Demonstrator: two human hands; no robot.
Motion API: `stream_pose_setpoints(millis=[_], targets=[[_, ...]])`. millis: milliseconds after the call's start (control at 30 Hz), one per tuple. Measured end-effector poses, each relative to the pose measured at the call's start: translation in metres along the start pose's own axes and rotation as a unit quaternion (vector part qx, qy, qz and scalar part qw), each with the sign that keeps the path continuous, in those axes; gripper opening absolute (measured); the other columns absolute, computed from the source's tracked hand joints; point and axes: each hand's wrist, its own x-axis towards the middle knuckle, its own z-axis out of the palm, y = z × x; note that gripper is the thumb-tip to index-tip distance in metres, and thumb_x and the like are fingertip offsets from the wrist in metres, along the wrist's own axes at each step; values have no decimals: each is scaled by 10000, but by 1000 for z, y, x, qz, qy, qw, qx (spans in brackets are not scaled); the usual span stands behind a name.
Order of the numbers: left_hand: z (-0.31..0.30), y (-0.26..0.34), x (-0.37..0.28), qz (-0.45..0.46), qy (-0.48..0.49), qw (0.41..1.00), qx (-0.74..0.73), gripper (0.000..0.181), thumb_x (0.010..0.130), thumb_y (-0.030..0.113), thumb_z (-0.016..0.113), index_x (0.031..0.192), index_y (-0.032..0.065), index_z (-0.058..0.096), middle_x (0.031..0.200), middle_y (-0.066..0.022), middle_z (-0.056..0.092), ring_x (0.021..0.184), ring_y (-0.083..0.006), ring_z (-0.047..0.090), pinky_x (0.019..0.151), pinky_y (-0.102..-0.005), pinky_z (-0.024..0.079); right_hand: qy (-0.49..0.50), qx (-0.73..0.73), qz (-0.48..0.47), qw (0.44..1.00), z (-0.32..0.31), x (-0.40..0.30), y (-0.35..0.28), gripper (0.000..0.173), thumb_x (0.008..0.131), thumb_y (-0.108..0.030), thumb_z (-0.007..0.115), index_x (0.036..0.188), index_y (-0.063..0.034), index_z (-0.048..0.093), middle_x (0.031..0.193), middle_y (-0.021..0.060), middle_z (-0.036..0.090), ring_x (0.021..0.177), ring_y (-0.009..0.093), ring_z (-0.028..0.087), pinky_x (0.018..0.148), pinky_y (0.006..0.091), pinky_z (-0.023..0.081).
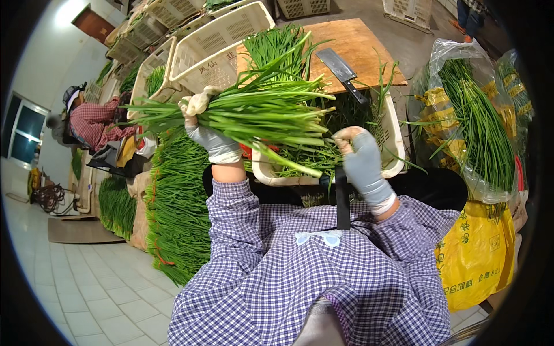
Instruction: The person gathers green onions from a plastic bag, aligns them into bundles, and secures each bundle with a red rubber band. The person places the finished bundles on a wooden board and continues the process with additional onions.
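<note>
My left hand point(211, 139), in a grey-and-white glove with bare fingertips, grips a thick bunch of garlic chives point(268, 110). Their leafy tips point left and their pale stem ends fan out to the right. Just beyond those ends is my right hand point(365, 162), gloved alike, its fingers curled together; whether anything thin is between them is hidden. Below both hands stands a white plastic crate point(396, 138) with loose chive trimmings point(303, 158) in it. A wooden board point(359, 39) lies across its far side, bearing more chives point(277, 47) and a cleaver point(337, 64) with a black handle.
Tied chives point(179, 207) are stacked at my left. On the right, a clear plastic bag point(467, 129) holds long chives, beside a yellow printed sack point(476, 259). White crates point(220, 43) stand beyond the board. A person in a red checked shirt point(95, 121) sits at far left.
</note>
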Motion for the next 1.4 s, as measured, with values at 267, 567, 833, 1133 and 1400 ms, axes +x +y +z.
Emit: stream_pose_setpoints(millis=[267, 567, 833, 1133, 1400], targets=[[12, -10, -2, -34, 45, 988, -142, 148, 869, 82, 641, 1012, 120, 647, 895, 51, 664, 895, -104, 621, 1059, -340, 415, -210, 188, 76, 956, -30, 63, 4, 626, 902, -161, 674, 1452, -17, 412, 1410, 189, 514, 1226, 239, 553, 1047, 343, 429], [-9, 22, -2, -56, 46, 985, -157, 136, 813, 31, 645, 914, 117, 677, 915, 49, 687, 1025, -154, 596, 1049, -363, 419, -55, 590, 121, 796, -45, 73, 70, 236, 1004, -223, 565, 1107, -22, 633, 799, 42, 612, 725, 132, 616, 766, 304, 553], [-1, -8, -4, -59, 71, 961, -261, 169, 830, -36, 609, 870, 128, 616, 814, 80, 625, 856, -85, 602, 1063, -333, 404, -382, 189, -75, 902, -12, 99, 7, 428, 947, -219, 632, 1296, 20, 566, 1198, 168, 672, 1112, 267, 633, 992, 340, 484], [-31, 1, -10, -30, 40, 984, -171, 177, 789, -46, 576, 825, 127, 568, 771, 56, 592, 794, -112, 590, 997, -350, 443, -113, 756, 103, 636, -49, 68, 24, 216, 1023, -242, 512, 892, -79, 566, 740, 13, 532, 685, 131, 568, 848, 377, 538], [-6, -13, -11, -39, 24, 971, -233, 271, 794, -13, 695, 1029, 105, 634, 902, 49, 675, 889, -126, 629, 1026, -346, 453, -391, 254, 87, 880, -32, 62, -4, 534, 998, -363, 566, 1394, -10, 509, 1360, 168, 590, 1209, 261, 578, 1045, 341, 422]])
